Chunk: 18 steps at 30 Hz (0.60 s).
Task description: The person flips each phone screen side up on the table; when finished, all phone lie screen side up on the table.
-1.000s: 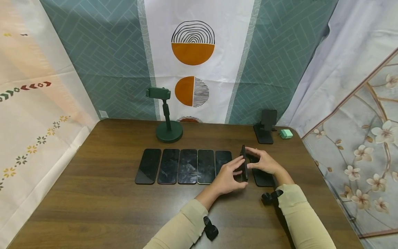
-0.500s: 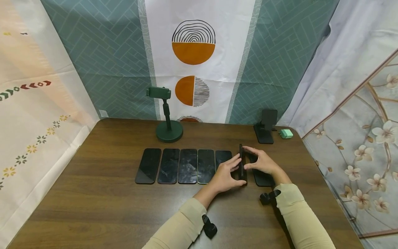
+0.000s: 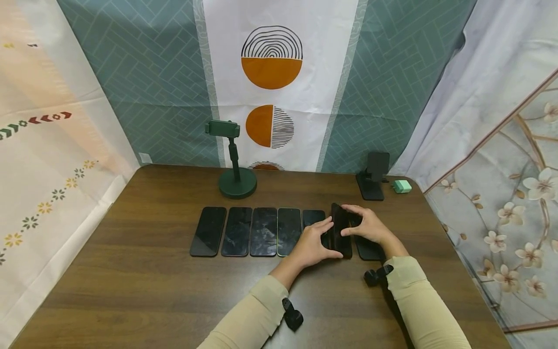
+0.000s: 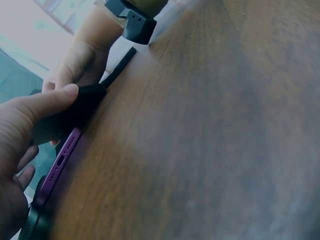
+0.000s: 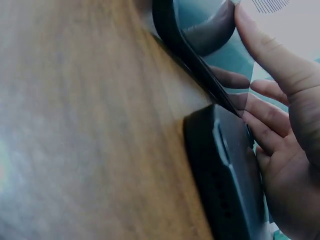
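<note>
A black smartphone [image 3: 342, 240] is tilted up on its long edge between both hands, leaning to the right. My left hand [image 3: 308, 246] grips it, with the thumb at its near end and the fingers on its left side. At its upper right, my right hand [image 3: 369, 228] holds it between thumb and fingers. In the right wrist view, the held smartphone [image 5: 170, 25] has a glossy face reflecting the thumb. Under the right hand lies another black phone [image 3: 369, 251]. A purple-edged phone [image 4: 60, 161] lies beside the left hand in the left wrist view.
Several dark phones [image 3: 263, 232] lie in a row left of the hands on the wooden table [image 3: 174, 295]. Behind them stand a green phone stand [image 3: 237, 183] and a black phone stand [image 3: 370, 186]. A mint-green charger [image 3: 402, 186] sits at the back right.
The held smartphone has turned from nearly edge-on to tilted, its face now showing more toward the head camera. Both hands have shifted slightly left with it.
</note>
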Each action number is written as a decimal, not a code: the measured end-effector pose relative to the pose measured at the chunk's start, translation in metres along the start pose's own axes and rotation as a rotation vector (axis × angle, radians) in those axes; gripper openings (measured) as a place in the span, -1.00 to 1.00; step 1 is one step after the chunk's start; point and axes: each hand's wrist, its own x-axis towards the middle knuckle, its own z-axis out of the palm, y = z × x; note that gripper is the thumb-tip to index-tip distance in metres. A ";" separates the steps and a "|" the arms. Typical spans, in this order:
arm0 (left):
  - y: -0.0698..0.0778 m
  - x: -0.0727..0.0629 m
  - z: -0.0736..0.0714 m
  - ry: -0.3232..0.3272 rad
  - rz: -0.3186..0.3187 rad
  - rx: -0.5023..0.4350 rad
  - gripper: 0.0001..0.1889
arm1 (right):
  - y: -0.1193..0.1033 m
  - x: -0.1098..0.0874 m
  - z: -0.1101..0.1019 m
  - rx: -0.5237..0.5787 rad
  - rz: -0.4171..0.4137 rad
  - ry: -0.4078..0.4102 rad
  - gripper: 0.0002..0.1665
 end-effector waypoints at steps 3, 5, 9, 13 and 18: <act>0.001 -0.001 0.000 -0.011 -0.024 0.081 -0.05 | -0.001 0.001 0.001 -0.021 -0.003 -0.010 -0.03; 0.001 -0.001 0.001 -0.017 -0.028 0.145 -0.04 | -0.002 0.002 0.001 -0.037 -0.005 -0.014 -0.03; 0.001 -0.001 0.002 -0.012 -0.027 0.222 -0.05 | -0.002 0.003 0.002 -0.064 -0.002 -0.024 -0.01; 0.001 -0.001 0.002 -0.017 -0.024 0.252 -0.05 | -0.002 0.003 0.003 -0.079 0.010 -0.029 0.01; 0.000 -0.001 0.003 -0.028 -0.009 0.267 -0.04 | -0.003 0.001 0.003 -0.102 -0.013 -0.020 0.00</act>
